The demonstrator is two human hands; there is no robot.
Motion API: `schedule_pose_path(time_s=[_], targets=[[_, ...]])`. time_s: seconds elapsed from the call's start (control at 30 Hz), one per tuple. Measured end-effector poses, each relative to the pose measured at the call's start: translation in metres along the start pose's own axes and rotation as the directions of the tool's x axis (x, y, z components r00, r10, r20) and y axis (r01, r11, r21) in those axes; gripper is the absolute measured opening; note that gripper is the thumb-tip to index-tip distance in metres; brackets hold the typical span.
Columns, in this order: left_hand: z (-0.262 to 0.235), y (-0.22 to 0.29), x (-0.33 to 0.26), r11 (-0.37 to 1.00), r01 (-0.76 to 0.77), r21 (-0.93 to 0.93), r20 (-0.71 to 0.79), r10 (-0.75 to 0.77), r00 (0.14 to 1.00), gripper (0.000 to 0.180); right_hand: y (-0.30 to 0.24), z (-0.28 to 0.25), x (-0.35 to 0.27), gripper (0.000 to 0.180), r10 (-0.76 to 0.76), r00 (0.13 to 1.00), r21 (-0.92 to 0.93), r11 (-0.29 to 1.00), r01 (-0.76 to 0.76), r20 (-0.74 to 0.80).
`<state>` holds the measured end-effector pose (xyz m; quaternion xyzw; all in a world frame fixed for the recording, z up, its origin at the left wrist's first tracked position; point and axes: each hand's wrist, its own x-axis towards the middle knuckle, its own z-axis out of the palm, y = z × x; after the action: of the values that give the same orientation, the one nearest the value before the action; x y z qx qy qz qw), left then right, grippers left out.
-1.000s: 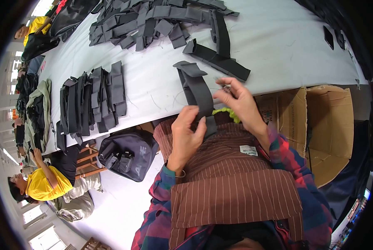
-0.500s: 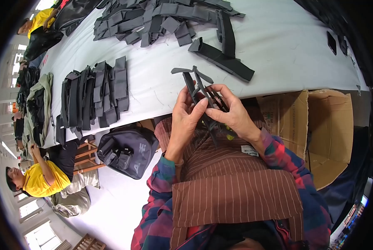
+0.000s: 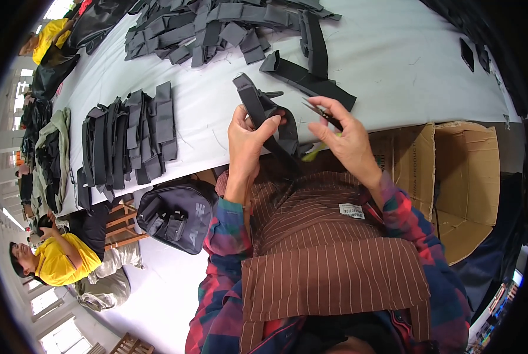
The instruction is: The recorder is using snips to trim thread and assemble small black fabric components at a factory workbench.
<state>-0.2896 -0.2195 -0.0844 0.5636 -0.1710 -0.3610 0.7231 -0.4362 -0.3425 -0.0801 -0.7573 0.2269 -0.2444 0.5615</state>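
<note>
Tabletop, white and broad, is spreading before the person, whose striped brown apron is facing the tabletop's near edge. A cardboard box is standing beside that edge, toward the tabletop's right. A heap of dark grey fabric strips is covering part of the tabletop's far side, while a row of similar strips is lying at the tabletop's left. A dark bag is resting below the tabletop's near edge. One grey strip, folded over, is slanting across the tabletop's near edge. The left hand is grasping it between thumb and fingers. The right hand, raised over that edge, is pinching a small dark pointed tool.
</note>
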Motion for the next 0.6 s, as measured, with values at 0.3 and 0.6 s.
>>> schedule_pose_path(time_s=[0.3,0.6], targets=[[-0.001,-0.015,0.016,0.995,0.044,0.089,0.066,-0.05,0.997,0.034,0.013,-0.017,0.005,0.017,-0.225,0.958,-0.521,0.804,0.286,0.18],[0.0,-0.012,0.014,0.993,0.085,0.086,0.072,-0.091,0.993,0.033,0.017,-0.011,0.012,0.007,-0.308,0.915,-0.595,0.695,0.404,0.262]])
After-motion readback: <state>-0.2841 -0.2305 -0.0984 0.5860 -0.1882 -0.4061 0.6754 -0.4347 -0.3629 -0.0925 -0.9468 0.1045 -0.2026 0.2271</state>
